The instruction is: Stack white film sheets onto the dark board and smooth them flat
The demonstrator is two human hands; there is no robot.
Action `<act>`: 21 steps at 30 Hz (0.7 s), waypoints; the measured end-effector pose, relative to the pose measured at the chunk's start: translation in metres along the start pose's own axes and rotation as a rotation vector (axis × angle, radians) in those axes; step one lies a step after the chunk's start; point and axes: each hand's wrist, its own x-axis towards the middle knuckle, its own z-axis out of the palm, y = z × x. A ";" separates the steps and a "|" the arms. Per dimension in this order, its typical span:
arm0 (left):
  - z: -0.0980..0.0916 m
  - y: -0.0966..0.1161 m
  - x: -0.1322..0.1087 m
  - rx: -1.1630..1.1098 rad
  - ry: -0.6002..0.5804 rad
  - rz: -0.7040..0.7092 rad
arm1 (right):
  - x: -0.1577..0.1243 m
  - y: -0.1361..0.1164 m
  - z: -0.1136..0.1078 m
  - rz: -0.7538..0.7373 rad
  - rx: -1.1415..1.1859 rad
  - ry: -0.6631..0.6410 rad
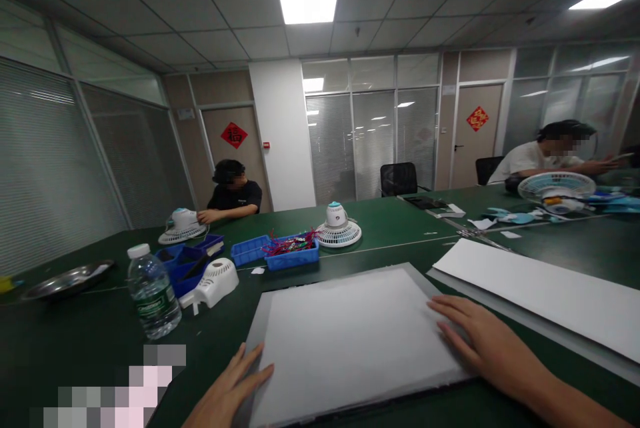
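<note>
One white sheet (350, 335): we are touching it on green table (215, 328), lying toward two o'clock from left hand (225, 388), toward nine from right hand (487, 338); both splayed, grasping nothing, equally near; long axis unclear.

Bottom centre, the left hand (227, 383) and right hand (473, 331) rest on opposite sides of a white panel (345, 341)! Frame left, a water bottle (154, 295) stands; mid-frame, a blue tray (295, 262) holds wires (290, 244).

A bottle (154, 301) (white-capped, green-labelled) stands left of a blue tray (296, 261) holding tangled wires (289, 243).
</note>
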 end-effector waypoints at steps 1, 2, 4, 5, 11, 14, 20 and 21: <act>-0.001 0.001 0.000 0.001 0.002 -0.002 | 0.002 0.009 0.002 0.080 -0.045 -0.010; -0.001 0.001 0.000 0.000 0.008 -0.002 | 0.003 0.015 0.003 0.140 -0.077 -0.030; 0.001 -0.001 0.000 -0.002 0.030 0.003 | 0.003 0.022 0.002 0.208 -0.099 -0.070; 0.003 -0.003 0.000 0.000 0.050 0.005 | 0.003 0.021 0.002 0.222 -0.093 -0.079; 0.018 -0.019 -0.001 0.045 0.201 0.044 | -0.002 -0.003 0.002 0.186 -0.064 -0.089; 0.018 -0.020 0.000 0.050 0.206 0.066 | -0.002 -0.010 -0.001 0.152 -0.057 -0.085; 0.014 -0.015 0.004 0.035 0.180 -0.005 | -0.003 0.000 -0.010 0.051 0.069 -0.132; 0.015 -0.016 0.005 0.042 0.172 -0.018 | -0.003 0.005 -0.010 0.013 0.086 -0.141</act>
